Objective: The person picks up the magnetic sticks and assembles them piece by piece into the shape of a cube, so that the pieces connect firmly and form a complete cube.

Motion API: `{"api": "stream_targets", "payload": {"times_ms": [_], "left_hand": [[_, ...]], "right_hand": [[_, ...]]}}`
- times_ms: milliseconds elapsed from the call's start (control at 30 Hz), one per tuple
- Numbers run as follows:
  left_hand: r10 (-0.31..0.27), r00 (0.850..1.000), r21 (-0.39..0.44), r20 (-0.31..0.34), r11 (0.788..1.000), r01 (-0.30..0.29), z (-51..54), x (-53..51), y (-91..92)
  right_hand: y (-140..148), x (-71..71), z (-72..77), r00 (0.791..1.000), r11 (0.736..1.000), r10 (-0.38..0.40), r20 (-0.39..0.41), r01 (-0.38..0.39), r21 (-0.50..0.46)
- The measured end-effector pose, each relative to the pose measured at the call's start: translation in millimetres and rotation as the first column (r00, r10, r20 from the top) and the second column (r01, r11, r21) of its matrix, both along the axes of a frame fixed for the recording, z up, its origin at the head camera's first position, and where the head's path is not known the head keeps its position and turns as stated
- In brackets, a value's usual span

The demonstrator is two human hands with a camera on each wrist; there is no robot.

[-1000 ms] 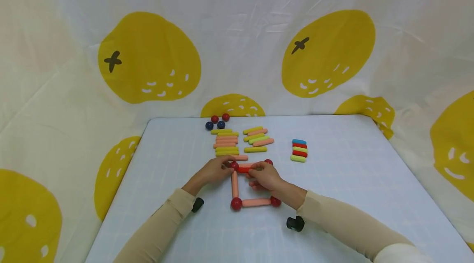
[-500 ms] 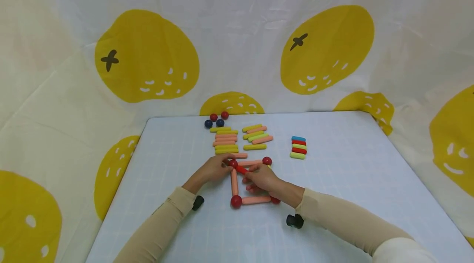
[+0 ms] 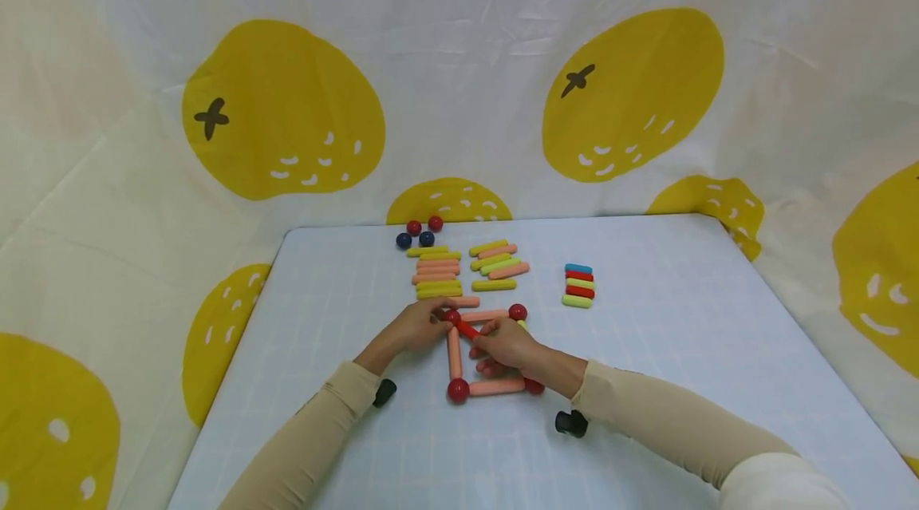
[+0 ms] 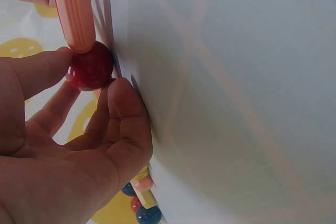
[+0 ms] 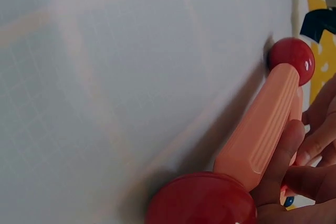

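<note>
Several fingers of the left hand (image 3: 419,326) pinch a red ball (image 3: 451,318) at the rod frame's (image 3: 455,354) ten o'clock corner, seemingly bracing it; toward four o'clock, a red rod (image 3: 470,330) slants away, pinched by the right hand (image 3: 510,346), probably for alignment.

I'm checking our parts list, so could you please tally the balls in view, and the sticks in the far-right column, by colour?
Red balls: 6
Dark blue balls: 2
Red column sticks: 2
Green column sticks: 2
Blue column stick: 1
Total: 13
</note>
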State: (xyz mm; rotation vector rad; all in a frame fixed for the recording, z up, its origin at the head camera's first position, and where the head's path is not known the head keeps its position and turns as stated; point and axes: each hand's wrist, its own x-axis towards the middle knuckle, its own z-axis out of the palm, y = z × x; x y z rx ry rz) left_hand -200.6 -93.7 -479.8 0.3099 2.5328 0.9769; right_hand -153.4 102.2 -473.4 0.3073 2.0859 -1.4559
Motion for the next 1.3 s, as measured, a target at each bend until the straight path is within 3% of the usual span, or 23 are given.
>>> {"api": "stream_targets", "payload": {"times_ms": [467, 700, 833, 967, 1100, 1300], "left_hand": [[-0.091, 0.996, 0.022, -0.020, 0.996, 0.091, -1.0, -1.6, 5.3], [-0.164, 0.986, 0.010, -0.024, 0.986, 0.164, 2.6, -0.2, 11.1], [-0.200, 0.979, 0.003, -0.030, 0.980, 0.200, 3.5, -0.6, 10.9], [-0.223, 0.974, 0.008, -0.039, 0.975, 0.224, 3.3, -0.8, 8.4], [-0.255, 0.966, 0.002, -0.050, 0.967, 0.256, 3.8, -0.5, 9.1], [-0.297, 0.953, -0.037, -0.058, 0.955, 0.296, 3.4, 0.4, 16.9]], "right_hand": [[7, 3.0, 6.0, 1.000, 1.000, 0.009, -0.007, -0.009, 0.010], [40, -2.0, 18.9, 0.999, 0.999, -0.032, -0.040, 0.033, 0.015], [71, -15.8, 27.8, 0.996, 0.997, -0.068, -0.059, 0.070, 0.022], [98, -40.0, 30.6, 0.992, 0.994, -0.082, -0.098, 0.089, 0.070], [118, -66.9, 25.1, 0.992, 0.993, -0.081, -0.101, 0.089, 0.083], [129, -96.8, 11.4, 0.994, 0.993, -0.101, -0.036, 0.103, 0.059]]}}
